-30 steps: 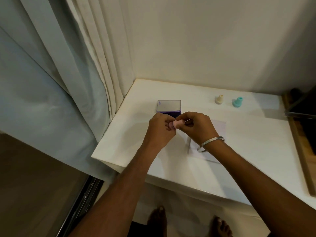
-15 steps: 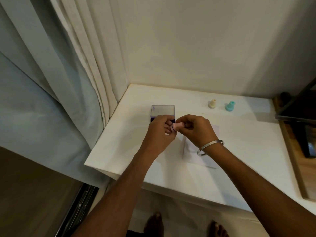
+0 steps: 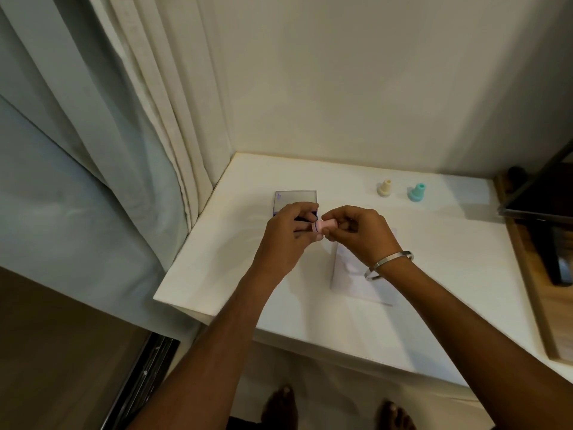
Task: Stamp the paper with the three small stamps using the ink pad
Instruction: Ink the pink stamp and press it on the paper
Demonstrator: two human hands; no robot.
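Observation:
A small pink stamp [image 3: 326,226] lies sideways in the air between my two hands, above the white table [image 3: 434,305]. My right hand [image 3: 361,235] pinches its handle end. The fingertips of my left hand [image 3: 286,237] grip its base end, which has a dark ring. Just behind my left hand sits the purple ink pad [image 3: 296,198], its lid standing open. The white paper [image 3: 353,282] lies flat under my right wrist. A cream stamp [image 3: 384,188] and a teal stamp [image 3: 416,192] stand upright at the back of the table.
Curtains [image 3: 124,150] hang along the table's left side and a wall closes the back. A wooden ledge [image 3: 533,290] with dark objects borders the right edge. My bare feet [image 3: 280,408] show below the front edge.
The hands stay together on the pink stamp. A little more of the stamp shows between them now. The view has shifted slightly.

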